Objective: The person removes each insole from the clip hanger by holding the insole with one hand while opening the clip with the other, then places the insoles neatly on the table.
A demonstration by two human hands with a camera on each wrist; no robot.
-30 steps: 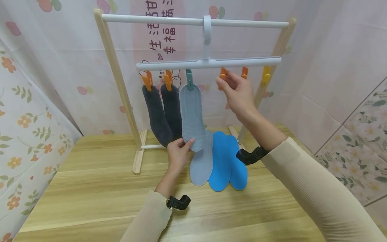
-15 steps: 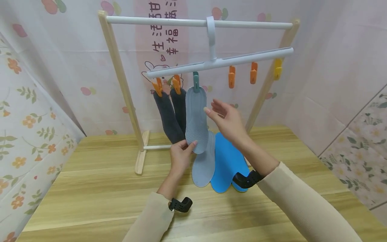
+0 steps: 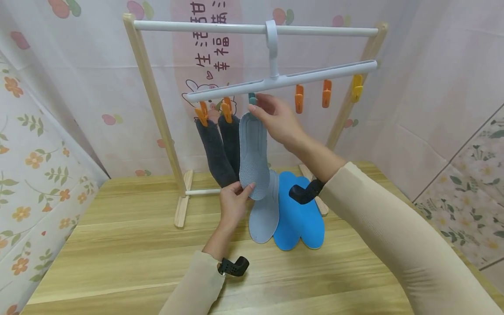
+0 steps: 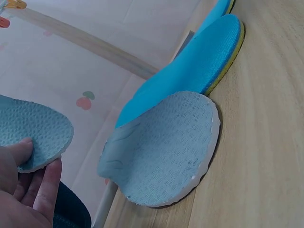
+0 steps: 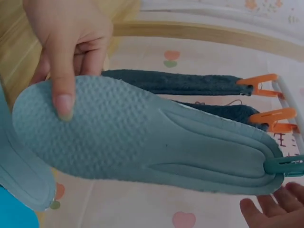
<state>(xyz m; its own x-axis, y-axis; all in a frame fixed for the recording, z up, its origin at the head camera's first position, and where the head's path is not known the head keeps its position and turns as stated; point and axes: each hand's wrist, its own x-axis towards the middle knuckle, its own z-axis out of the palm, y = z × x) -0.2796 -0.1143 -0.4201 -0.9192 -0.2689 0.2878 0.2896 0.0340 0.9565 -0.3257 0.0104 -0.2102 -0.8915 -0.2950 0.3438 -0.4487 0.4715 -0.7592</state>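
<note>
A grey insole (image 3: 253, 153) with a dimpled end hangs from a green clip (image 5: 284, 166) on the white hanger (image 3: 281, 82). My left hand (image 3: 233, 203) pinches its lower end, thumb on the dimpled face and fingers behind. Up at the green clip is my right hand (image 3: 277, 118); the right wrist view has its thumb and fingers spread just beside the clip, holding nothing. Two dark insoles (image 3: 215, 153) hang to the left from orange clips (image 3: 202, 113). On the table, a second grey insole (image 4: 164, 152) lies beside two blue insoles (image 3: 287, 218).
The hanger hooks over the white top bar (image 3: 204, 27) of a wooden-legged rack (image 3: 153, 100) and tilts, right end higher. Two more orange clips (image 3: 299, 99) and a yellow clip (image 3: 357, 89) hang at right with nothing in them. A wooden table (image 3: 118, 245) lies below.
My right hand has left the orange clip at right, moved down and left past the grey insole, then up to the green clip. The hanger has tilted, right end up. My left hand keeps its pinch.
</note>
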